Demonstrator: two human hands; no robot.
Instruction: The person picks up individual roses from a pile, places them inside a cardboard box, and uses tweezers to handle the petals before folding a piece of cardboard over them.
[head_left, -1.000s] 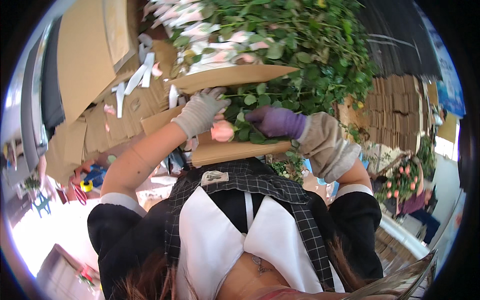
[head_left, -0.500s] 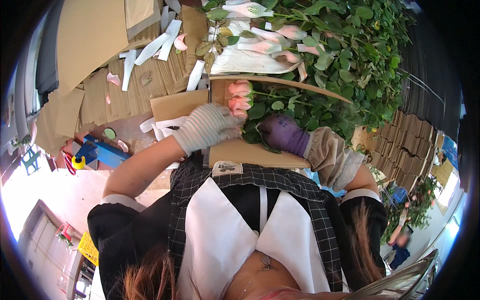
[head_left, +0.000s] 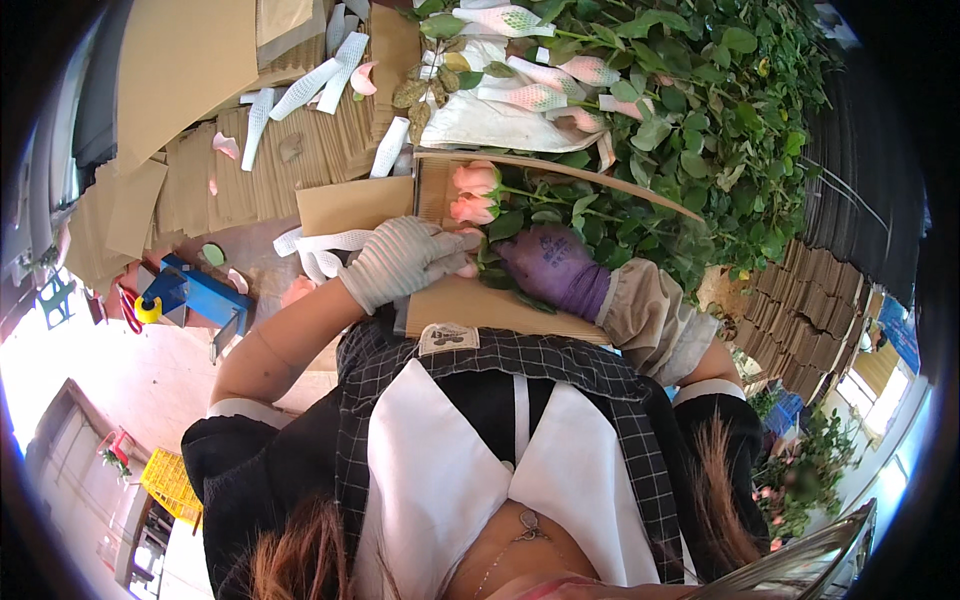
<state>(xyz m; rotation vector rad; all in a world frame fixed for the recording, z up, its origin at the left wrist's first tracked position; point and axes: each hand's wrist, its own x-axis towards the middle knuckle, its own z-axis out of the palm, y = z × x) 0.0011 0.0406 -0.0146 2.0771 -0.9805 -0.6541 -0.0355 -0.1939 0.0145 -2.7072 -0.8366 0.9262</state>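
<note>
Two pink roses (head_left: 474, 192) lie one above the other at the left end of a sheet of corrugated cardboard (head_left: 490, 308), stems running right. My left hand (head_left: 405, 262), in a striped white glove, has its fingers bent over another pink rose bloom (head_left: 468, 268) just below them, covering much of it. Close to its right, my right hand (head_left: 553, 266) in a purple glove is closed around the stem and leaves behind that bloom; the grip itself is partly hidden. A raised cardboard flap (head_left: 580, 172) curves along the far side of the roses.
White mesh sleeves (head_left: 303, 90) and loose petals lie on stacked cardboard (head_left: 190, 190) at the left. A blue tape dispenser (head_left: 203, 292) stands left of my arm. Leafy roses (head_left: 700, 110), some in mesh sleeves, are heaped beyond. More folded cardboard (head_left: 815, 300) is stacked at the right.
My left fingers, blurred before, now rest over the lower bloom. My right hand has shifted slightly left, closer to the left one. The upper two roses stay in place.
</note>
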